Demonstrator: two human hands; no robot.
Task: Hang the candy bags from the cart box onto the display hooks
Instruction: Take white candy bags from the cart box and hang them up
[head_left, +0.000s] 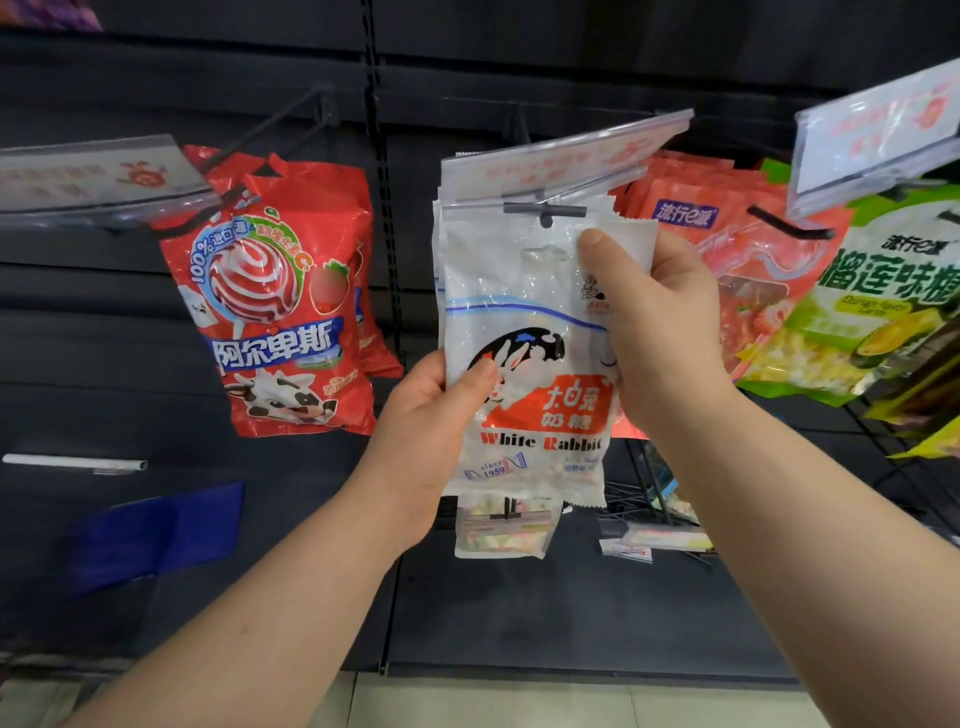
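Candy bag (524, 291), glossy white, red panel, seemingly just below hook (545, 210), left hand (431, 410) pinching side, right hand (660, 322) gripping top.

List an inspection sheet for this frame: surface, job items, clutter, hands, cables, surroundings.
Surface: dark display panel, hooks projecting.
Job's things: White Rabbit bag held before centre hook; hang hole below hook tip, not yet threaded; stacked bags behind.
Clutter: blue sheet lower left; small bag on lower hook.
Grippers: left hand grips bag's lower left edge; right hand pinches its top right.
Cables: nothing seen.
Surroundings: red lollipop bags left, green durian bags right; cart box not in view.
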